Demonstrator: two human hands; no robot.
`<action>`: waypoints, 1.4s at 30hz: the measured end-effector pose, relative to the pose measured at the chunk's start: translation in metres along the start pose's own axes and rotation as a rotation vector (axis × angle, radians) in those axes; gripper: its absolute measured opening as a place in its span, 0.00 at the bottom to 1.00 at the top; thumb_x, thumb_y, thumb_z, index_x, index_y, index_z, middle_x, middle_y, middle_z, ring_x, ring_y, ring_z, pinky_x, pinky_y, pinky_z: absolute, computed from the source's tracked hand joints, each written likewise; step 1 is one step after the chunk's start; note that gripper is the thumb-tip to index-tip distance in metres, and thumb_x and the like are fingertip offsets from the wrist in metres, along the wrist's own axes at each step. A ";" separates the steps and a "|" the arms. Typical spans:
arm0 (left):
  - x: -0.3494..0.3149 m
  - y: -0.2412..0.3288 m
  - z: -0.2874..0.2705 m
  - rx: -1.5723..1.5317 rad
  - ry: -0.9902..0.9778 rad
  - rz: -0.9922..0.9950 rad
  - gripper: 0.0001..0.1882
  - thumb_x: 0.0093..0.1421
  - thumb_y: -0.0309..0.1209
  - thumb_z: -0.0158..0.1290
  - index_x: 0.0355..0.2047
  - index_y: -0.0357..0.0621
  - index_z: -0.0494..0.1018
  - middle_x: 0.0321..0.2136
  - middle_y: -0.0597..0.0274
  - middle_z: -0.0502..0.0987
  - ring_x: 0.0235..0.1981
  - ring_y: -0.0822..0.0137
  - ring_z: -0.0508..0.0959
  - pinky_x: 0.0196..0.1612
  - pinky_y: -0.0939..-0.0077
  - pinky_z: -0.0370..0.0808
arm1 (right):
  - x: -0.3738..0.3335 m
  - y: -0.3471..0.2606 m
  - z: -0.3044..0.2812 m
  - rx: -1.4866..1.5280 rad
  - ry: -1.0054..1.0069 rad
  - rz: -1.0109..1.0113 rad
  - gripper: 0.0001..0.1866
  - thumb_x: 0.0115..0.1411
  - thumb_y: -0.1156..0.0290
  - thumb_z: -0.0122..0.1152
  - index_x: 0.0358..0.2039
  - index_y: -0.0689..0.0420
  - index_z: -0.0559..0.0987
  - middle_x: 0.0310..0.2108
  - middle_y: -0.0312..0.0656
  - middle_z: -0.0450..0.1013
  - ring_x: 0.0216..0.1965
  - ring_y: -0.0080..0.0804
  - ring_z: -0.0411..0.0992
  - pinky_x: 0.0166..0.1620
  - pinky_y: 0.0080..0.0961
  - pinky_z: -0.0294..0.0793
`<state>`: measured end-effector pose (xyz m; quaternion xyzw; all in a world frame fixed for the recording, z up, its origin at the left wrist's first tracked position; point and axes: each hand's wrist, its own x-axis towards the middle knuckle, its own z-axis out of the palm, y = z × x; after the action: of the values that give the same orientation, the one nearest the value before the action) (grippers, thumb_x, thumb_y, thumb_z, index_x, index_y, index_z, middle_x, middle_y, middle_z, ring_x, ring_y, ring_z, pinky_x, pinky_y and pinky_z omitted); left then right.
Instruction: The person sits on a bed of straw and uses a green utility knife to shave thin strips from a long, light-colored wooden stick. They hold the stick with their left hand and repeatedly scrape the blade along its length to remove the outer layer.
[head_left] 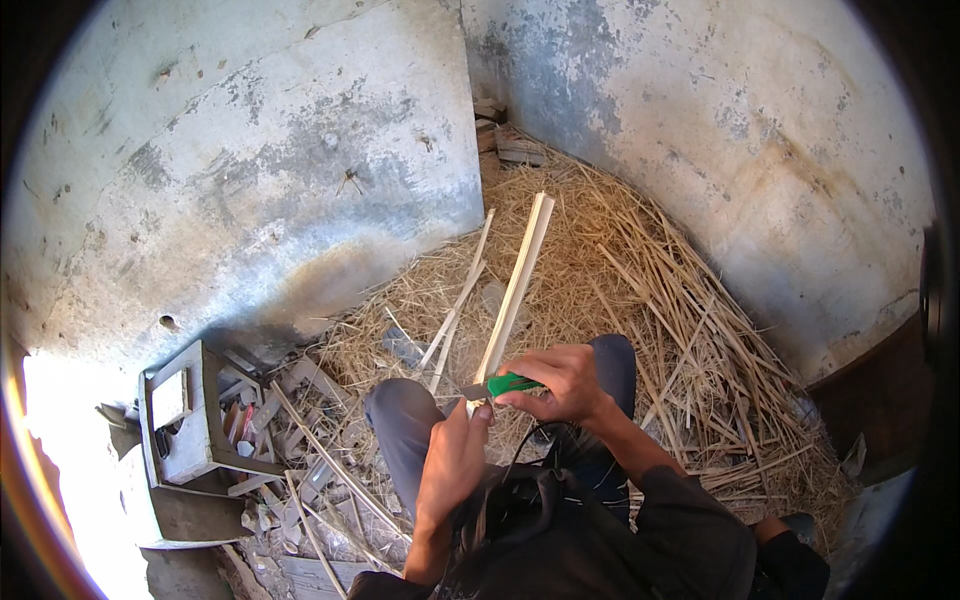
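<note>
Two peeling whitewashed walls (700, 120) are meeting above a corner heap of straw-like shavings (590, 225), where loose thin strips (690, 335) are lying along the right and a battered wooden frame (197, 462) is standing amid scraps at left. Beyond the person's bent knees (396, 408), a long, pale split length of bamboo or wood (515, 285) is stretching away over the shavings, its near end sitting at the hands. The left hand (455, 455) is pinching that end, thumb and forefinger nearly closed, the other fingers curling partly out of sight. The right hand (566, 382) is wrapping its fingers snugly around a green-handled knife (508, 384), whose blade (474, 392) is pointing left across the near end, apparently touching it, just beside the left thumb (483, 411). Careful knife work here is likely calling for a steady left grip, light and shallow pressure, a blade angle held low along the grain, and a thumb staying well behind the cutting edge.
</note>
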<state>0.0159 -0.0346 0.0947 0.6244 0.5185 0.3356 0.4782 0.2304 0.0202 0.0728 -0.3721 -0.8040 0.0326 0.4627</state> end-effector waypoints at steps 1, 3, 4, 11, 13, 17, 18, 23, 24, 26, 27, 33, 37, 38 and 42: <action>0.000 0.000 0.000 -0.006 -0.003 0.004 0.14 0.77 0.32 0.45 0.47 0.32 0.73 0.25 0.44 0.76 0.26 0.53 0.78 0.35 0.58 0.73 | -0.001 0.001 0.000 -0.016 0.002 -0.008 0.19 0.57 0.47 0.76 0.33 0.50 0.88 0.26 0.33 0.82 0.22 0.31 0.79 0.25 0.28 0.75; -0.001 -0.001 0.000 -0.018 -0.008 0.013 0.14 0.77 0.32 0.45 0.47 0.32 0.73 0.25 0.45 0.76 0.26 0.55 0.78 0.35 0.58 0.73 | -0.001 0.001 -0.001 -0.051 -0.003 -0.023 0.19 0.57 0.46 0.76 0.33 0.49 0.88 0.24 0.32 0.81 0.20 0.30 0.78 0.24 0.27 0.74; -0.002 -0.002 0.000 -0.021 -0.006 0.010 0.14 0.77 0.32 0.45 0.47 0.32 0.73 0.25 0.45 0.76 0.26 0.55 0.77 0.35 0.59 0.73 | -0.001 0.000 -0.003 -0.070 -0.008 -0.030 0.19 0.57 0.46 0.76 0.33 0.49 0.88 0.24 0.31 0.81 0.20 0.29 0.78 0.24 0.27 0.73; -0.005 -0.021 0.001 -0.071 -0.020 0.004 0.13 0.77 0.33 0.45 0.45 0.32 0.72 0.25 0.48 0.75 0.27 0.60 0.74 0.37 0.60 0.73 | -0.003 -0.001 0.000 -0.108 0.017 -0.044 0.20 0.57 0.44 0.76 0.32 0.48 0.88 0.22 0.30 0.79 0.19 0.28 0.76 0.23 0.27 0.72; -0.006 -0.024 0.000 -0.083 -0.014 0.005 0.13 0.77 0.33 0.45 0.44 0.32 0.72 0.25 0.49 0.74 0.28 0.62 0.73 0.38 0.61 0.73 | -0.003 -0.003 0.002 -0.098 0.024 -0.045 0.20 0.57 0.44 0.75 0.32 0.48 0.88 0.23 0.30 0.80 0.19 0.28 0.77 0.23 0.28 0.72; -0.008 -0.027 0.000 -0.090 -0.003 0.004 0.13 0.77 0.32 0.46 0.44 0.32 0.73 0.25 0.49 0.74 0.28 0.63 0.73 0.38 0.62 0.73 | -0.004 -0.006 0.002 -0.125 -0.003 -0.030 0.20 0.57 0.44 0.75 0.32 0.49 0.88 0.23 0.31 0.80 0.19 0.29 0.77 0.24 0.29 0.73; -0.008 -0.027 0.000 -0.092 -0.004 0.004 0.13 0.77 0.32 0.46 0.44 0.32 0.73 0.25 0.49 0.74 0.28 0.63 0.73 0.38 0.62 0.73 | -0.005 -0.004 0.003 -0.126 0.015 -0.038 0.20 0.57 0.44 0.75 0.31 0.49 0.88 0.23 0.30 0.80 0.19 0.29 0.77 0.24 0.28 0.73; -0.012 -0.022 -0.001 -0.081 -0.009 -0.019 0.13 0.77 0.32 0.46 0.45 0.32 0.73 0.25 0.49 0.74 0.28 0.63 0.73 0.38 0.61 0.73 | -0.009 -0.002 0.004 -0.166 0.009 -0.042 0.20 0.57 0.43 0.75 0.30 0.48 0.87 0.24 0.30 0.81 0.19 0.29 0.77 0.24 0.28 0.73; -0.013 -0.022 -0.001 -0.078 -0.012 -0.018 0.13 0.77 0.32 0.46 0.45 0.32 0.73 0.25 0.49 0.74 0.28 0.63 0.73 0.38 0.61 0.73 | -0.009 -0.002 0.004 -0.171 0.008 -0.049 0.20 0.57 0.43 0.75 0.30 0.49 0.87 0.24 0.30 0.81 0.19 0.29 0.77 0.24 0.28 0.73; -0.014 -0.024 -0.001 -0.071 -0.002 -0.017 0.13 0.77 0.33 0.46 0.46 0.32 0.73 0.25 0.49 0.74 0.28 0.62 0.73 0.38 0.61 0.73 | -0.008 -0.001 0.004 -0.181 0.005 -0.063 0.21 0.57 0.43 0.75 0.30 0.49 0.86 0.24 0.30 0.81 0.19 0.28 0.77 0.24 0.27 0.72; -0.014 -0.024 -0.002 -0.066 0.002 -0.014 0.13 0.77 0.33 0.46 0.46 0.32 0.73 0.25 0.49 0.74 0.28 0.62 0.73 0.38 0.61 0.73 | -0.008 -0.002 0.004 -0.182 0.007 -0.061 0.21 0.56 0.43 0.76 0.30 0.49 0.86 0.24 0.30 0.81 0.19 0.28 0.77 0.24 0.27 0.72; -0.014 -0.023 -0.003 -0.041 0.020 0.014 0.13 0.76 0.32 0.46 0.48 0.33 0.73 0.24 0.45 0.75 0.27 0.54 0.77 0.37 0.57 0.73 | -0.008 -0.004 0.005 -0.192 0.007 -0.062 0.21 0.56 0.44 0.76 0.30 0.50 0.86 0.24 0.31 0.81 0.18 0.28 0.76 0.23 0.26 0.71; -0.024 -0.014 0.002 0.119 0.100 -0.016 0.13 0.75 0.32 0.48 0.47 0.32 0.73 0.26 0.37 0.77 0.34 0.35 0.80 0.37 0.53 0.74 | -0.030 0.032 0.004 -0.336 0.121 0.104 0.20 0.62 0.47 0.72 0.31 0.53 0.86 0.23 0.37 0.80 0.17 0.32 0.73 0.23 0.29 0.70; -0.036 -0.016 0.001 0.136 0.087 -0.026 0.13 0.74 0.32 0.48 0.46 0.32 0.73 0.26 0.35 0.77 0.36 0.32 0.80 0.37 0.52 0.74 | -0.024 0.058 -0.010 -0.378 0.237 0.388 0.21 0.65 0.47 0.69 0.31 0.54 0.86 0.22 0.38 0.79 0.17 0.30 0.72 0.23 0.30 0.68; -0.051 -0.023 0.003 0.112 -0.016 -0.081 0.13 0.74 0.32 0.49 0.44 0.31 0.73 0.27 0.33 0.76 0.35 0.31 0.79 0.37 0.53 0.75 | 0.000 0.111 -0.053 -0.261 0.479 0.492 0.29 0.70 0.41 0.61 0.34 0.58 0.86 0.16 0.36 0.71 0.17 0.26 0.66 0.22 0.30 0.62</action>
<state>-0.0009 -0.0846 0.0762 0.6314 0.5572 0.2815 0.4600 0.3340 0.0846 0.0591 -0.6072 -0.5566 -0.0479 0.5650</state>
